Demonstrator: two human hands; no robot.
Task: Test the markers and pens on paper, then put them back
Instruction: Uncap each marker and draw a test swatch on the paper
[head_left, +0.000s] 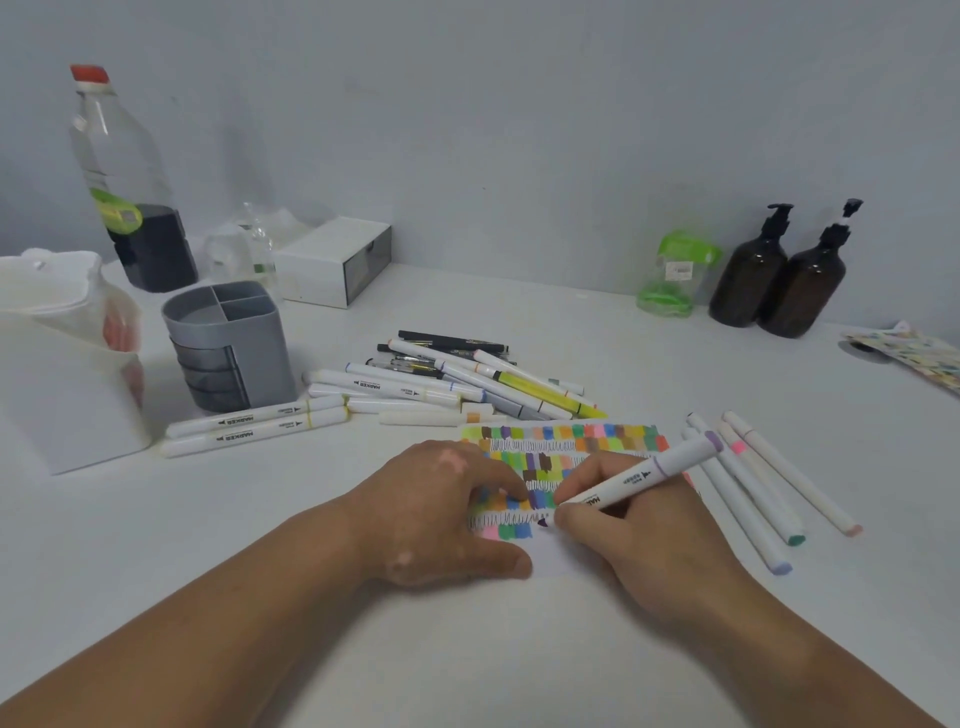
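Note:
A sheet of paper (571, 447) covered in rows of colour swatches and black scribbles lies in front of me. My left hand (447, 514) rests flat on its left part, fingers spread. My right hand (639, 540) grips a white marker with a purple end (649, 470), its dark tip touching the paper at the lowest swatch row. A pile of white markers and black pens (447, 382) lies behind the paper. Two more white markers (254, 426) lie to the left of the pile. Several markers (758, 483) lie in a row right of the paper.
A grey compartmented pen holder (228, 348) stands at the left, beside a white container (62, 364). Behind stand a large bottle with dark liquid (130, 208) and a white drawer box (332, 260). Two brown pump bottles (779, 275) and a green jar (675, 275) stand at the back right.

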